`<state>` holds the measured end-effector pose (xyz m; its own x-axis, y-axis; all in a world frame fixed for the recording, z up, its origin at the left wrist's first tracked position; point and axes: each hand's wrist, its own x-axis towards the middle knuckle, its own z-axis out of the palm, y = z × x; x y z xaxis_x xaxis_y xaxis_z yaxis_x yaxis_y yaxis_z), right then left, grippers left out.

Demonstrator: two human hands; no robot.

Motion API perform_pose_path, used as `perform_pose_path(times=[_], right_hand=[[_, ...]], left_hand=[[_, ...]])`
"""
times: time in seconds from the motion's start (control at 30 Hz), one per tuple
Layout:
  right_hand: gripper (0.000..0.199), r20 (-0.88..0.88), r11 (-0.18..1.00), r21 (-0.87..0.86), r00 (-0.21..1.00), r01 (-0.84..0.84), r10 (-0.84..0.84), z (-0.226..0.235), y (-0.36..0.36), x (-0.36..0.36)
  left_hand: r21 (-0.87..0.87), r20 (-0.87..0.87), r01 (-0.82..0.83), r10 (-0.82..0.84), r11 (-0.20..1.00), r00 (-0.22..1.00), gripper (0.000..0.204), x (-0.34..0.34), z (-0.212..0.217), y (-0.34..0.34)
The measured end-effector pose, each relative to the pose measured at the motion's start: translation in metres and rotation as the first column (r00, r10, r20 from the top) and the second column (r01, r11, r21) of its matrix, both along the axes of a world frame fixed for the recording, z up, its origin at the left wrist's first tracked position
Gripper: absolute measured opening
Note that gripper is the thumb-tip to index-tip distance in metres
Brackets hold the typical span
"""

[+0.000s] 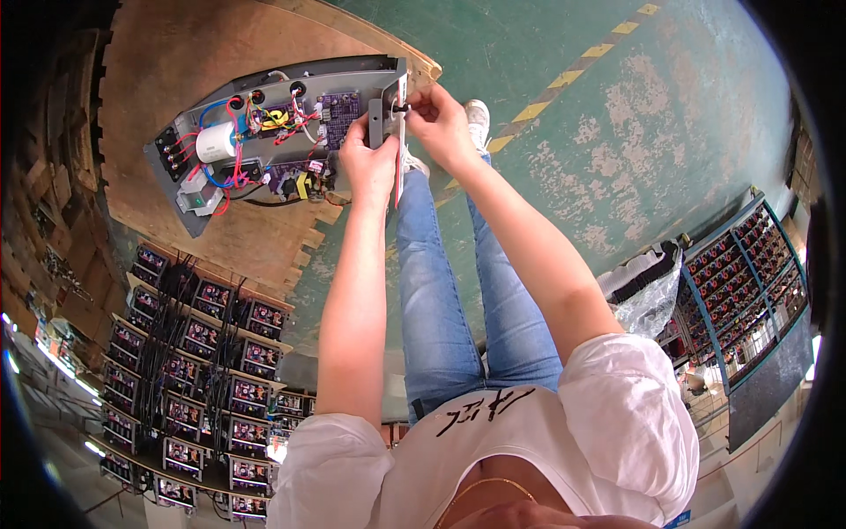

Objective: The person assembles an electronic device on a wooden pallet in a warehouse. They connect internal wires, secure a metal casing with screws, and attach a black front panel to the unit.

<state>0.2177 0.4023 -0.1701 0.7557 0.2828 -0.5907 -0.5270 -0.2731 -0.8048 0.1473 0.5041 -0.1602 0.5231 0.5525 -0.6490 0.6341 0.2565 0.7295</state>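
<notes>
An open grey metal chassis (189,123) lies on the wooden board with its inside showing. It holds purple circuit boards (342,119), a white cylinder (216,142), and red, blue and yellow wires. A thin upright panel (401,163) closes its right end, seen nearly edge-on. My left hand (368,167) is closed on this panel from the inner side, next to a grey block (375,123). Outside the panel, my right hand (439,123) pinches at a small black part (402,108) that sticks out of it. The right fingertips partly hide that part.
The wooden board (150,70) reaches past the chassis. Several similar units with black cables stand on a rack (189,370) at the lower left. Another rack (749,282) with units stands at the right, beside clear plastic wrap (648,304). A yellow-striped line (564,79) crosses the green floor.
</notes>
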Motion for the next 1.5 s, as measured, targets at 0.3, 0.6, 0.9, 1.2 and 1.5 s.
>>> perform_pose_path(times=[0.3, 0.6, 0.9, 1.2, 1.5], right_hand=[[0.019, -0.599, 0.881, 0.233, 0.775, 0.412, -0.204, -0.001, -0.015, 0.006], [0.014, -0.608, 0.854, 0.257, 0.763, 0.453, -0.221, -0.005, -0.006, 0.007], [0.019, -0.441, 0.952, 0.109, 0.872, 0.286, -0.211, 0.005, 0.003, 0.007], [0.016, -0.354, 0.983, 0.056, 0.924, 0.173, -0.142, 0.004, 0.005, 0.005], [0.018, 0.018, 0.995, -0.087, 0.999, -0.046, 0.048, 0.003, 0.008, 0.001]], left_hand=[[0.003, 0.034, -0.005, 0.005, 1.000, 0.999, 0.038, -0.001, -0.002, 0.000], [0.027, 0.030, 0.024, -0.024, 0.999, 0.999, 0.037, -0.003, -0.004, 0.000], [0.016, 0.019, -0.009, 0.008, 1.000, 1.000, 0.034, 0.002, 0.002, -0.001], [0.036, 0.003, 0.003, -0.003, 0.999, 1.000, 0.028, 0.003, 0.004, -0.001], [0.025, 0.011, 0.024, -0.025, 0.999, 1.000, 0.034, 0.002, 0.002, 0.002]])
